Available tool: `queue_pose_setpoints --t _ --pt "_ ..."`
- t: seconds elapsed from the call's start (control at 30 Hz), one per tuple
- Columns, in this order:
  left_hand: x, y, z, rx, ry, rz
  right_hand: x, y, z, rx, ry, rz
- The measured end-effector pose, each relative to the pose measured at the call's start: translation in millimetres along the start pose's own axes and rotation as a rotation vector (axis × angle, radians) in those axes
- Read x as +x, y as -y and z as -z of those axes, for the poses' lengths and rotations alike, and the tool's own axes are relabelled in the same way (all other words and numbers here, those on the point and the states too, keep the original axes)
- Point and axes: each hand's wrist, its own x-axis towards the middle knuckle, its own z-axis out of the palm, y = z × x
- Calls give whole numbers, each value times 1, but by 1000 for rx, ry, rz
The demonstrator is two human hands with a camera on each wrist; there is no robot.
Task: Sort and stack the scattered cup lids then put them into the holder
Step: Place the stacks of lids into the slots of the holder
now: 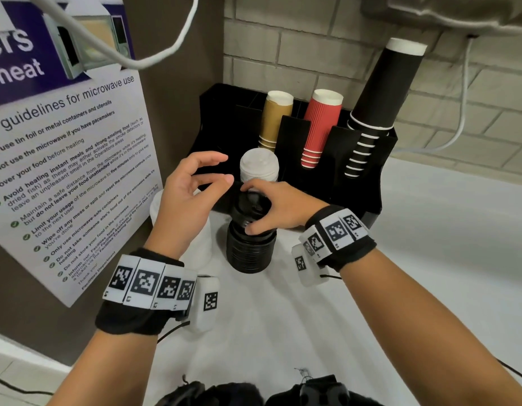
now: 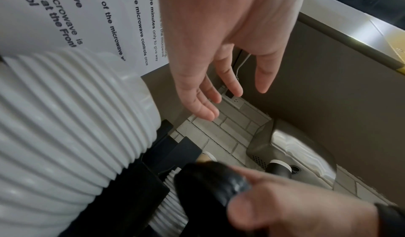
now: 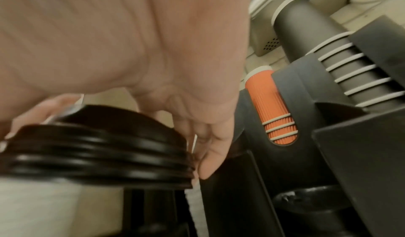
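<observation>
In the head view, two forearms with marker-covered wristbands are seen nearest the camera, above a white counter (image 1: 430, 259). The right hand (image 1: 279, 208) is curled over the top of a stack of black lids (image 1: 251, 241) that stands on the counter just in front of the black holder (image 1: 368, 183); thumb and fingers are clamped on the uppermost lids. The left hand (image 1: 186, 197) is held just left of that stack, fingers spread and loosely bent, gripping nothing. A stack of white lids (image 1: 259, 168) sits in a front slot of the holder, and a second white stack (image 1: 205, 241) stands on the counter, partly hidden by the left hand. Tan cups (image 1: 274, 120), red cups (image 1: 320, 127) and black cups (image 1: 380, 101) are racked behind. A microwave notice (image 1: 66, 159) is fixed to the left wall.

In the left wrist view, the ribbed white stack (image 2: 72, 123) fills the near left; the left hand (image 2: 219, 50) is seen empty with fingers apart.

In the right wrist view, the right hand (image 3: 142, 59) is seen with its fingers wrapped round the black lids (image 3: 98, 152); the picture is blurred.
</observation>
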Motion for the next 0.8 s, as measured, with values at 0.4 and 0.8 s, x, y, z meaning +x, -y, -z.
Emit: queue_pose_setpoints --t 0.4,0.8 --pt "-8 5 -26 -182 279 49 -49 27 12 701 -237 251" --pt "-11 6 -27 -201 389 68 -76 18 5 860 -269 208"
